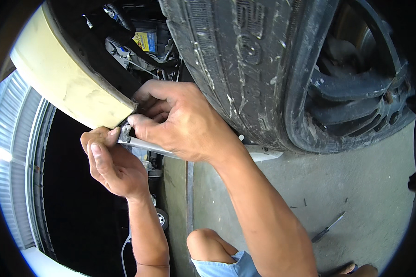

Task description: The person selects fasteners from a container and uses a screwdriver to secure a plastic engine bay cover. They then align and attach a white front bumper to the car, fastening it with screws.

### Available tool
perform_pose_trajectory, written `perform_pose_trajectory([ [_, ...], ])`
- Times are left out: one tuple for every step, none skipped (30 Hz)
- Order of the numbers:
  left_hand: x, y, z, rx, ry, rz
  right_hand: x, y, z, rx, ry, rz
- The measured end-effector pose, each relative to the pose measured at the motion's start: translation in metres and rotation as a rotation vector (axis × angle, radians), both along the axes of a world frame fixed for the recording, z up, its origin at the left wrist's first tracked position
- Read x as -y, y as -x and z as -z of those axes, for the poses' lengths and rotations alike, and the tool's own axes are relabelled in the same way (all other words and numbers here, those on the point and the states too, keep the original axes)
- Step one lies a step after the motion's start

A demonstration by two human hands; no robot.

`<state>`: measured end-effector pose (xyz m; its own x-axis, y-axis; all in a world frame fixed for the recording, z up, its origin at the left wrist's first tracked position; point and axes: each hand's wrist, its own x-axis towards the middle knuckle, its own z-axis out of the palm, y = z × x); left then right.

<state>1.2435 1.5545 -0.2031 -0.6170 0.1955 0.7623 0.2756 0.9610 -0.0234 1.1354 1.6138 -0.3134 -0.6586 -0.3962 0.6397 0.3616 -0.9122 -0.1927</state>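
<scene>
The pale yellow bumper edge sits at ten o'clock from the right hand, touching its curled fingertips. The left hand, at seven o'clock from the right, pinches a small grey piece at the bumper's lower corner. The bumper is smooth, curved and scuffed. At two o'clock stands the ribbed rubber tyre.

The person works bare-handed: the left hand and right hand wear no gloves, rings or watch, and both forearms are bare, without sleeves. Light blue denim shorts with a frayed hem end above a bare knee.
</scene>
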Motion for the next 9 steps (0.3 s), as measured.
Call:
perform_pose_trajectory([
  [0.0,-0.001,0.0,0.007,-0.013,0.009,0.0,-0.001,0.001,0.006,0.019,-0.024],
  [0.0,-0.001,-0.002,0.009,-0.031,0.026,0.001,-0.001,0.001,0.011,0.04,-0.046],
  [0.001,-0.001,-0.002,0.015,-0.03,0.028,0.002,-0.001,0.002,0.018,0.08,-0.062],
  [0.001,-0.001,-0.003,0.02,-0.037,0.033,0.002,-0.004,0.003,0.033,0.068,-0.095],
  [0.003,-0.001,-0.004,0.022,-0.063,0.05,0.002,-0.007,0.005,0.051,0.076,-0.12],
  [0.004,-0.002,-0.004,0.034,-0.045,0.038,0.002,-0.009,0.008,0.072,0.016,-0.178],
  [0.005,-0.003,-0.005,0.042,-0.043,0.033,0.002,-0.01,0.009,0.049,0.075,-0.163],
  [0.005,-0.003,-0.007,0.045,-0.047,0.038,0.003,-0.009,0.01,0.025,0.071,-0.178],
  [0.006,-0.002,-0.005,0.05,-0.042,0.033,0.003,-0.006,0.012,0.001,0.075,-0.188],
])
